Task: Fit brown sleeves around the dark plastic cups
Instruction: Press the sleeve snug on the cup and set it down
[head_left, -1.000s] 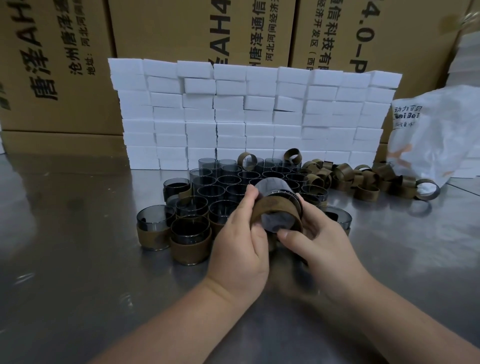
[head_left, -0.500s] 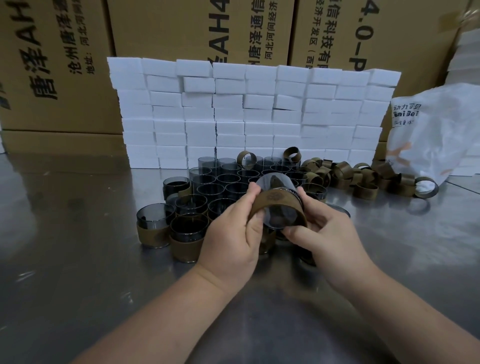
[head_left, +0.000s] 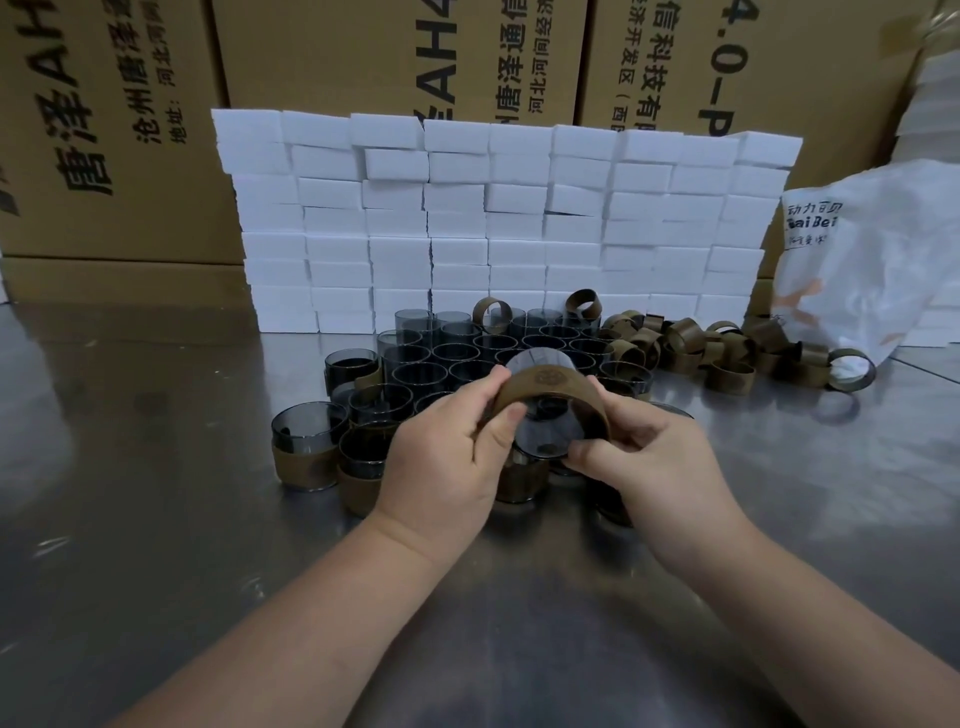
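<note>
Steel counter (head_left: 156, 519) at frame centre: left hand (head_left: 441, 462) and right hand (head_left: 649, 462) both pinch one brown sleeve (head_left: 550, 387) around a tilted dark cup (head_left: 550, 431), likely for leverage.

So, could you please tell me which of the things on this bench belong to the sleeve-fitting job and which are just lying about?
Belongs to the job:
- dark translucent plastic cup held by left hand and right hand
- brown band sleeve around it
- bare dark cups
- sleeved cups
- loose brown sleeves

Just lying about:
- white foam blocks
- brown cardboard boxes
- white plastic bag
</note>
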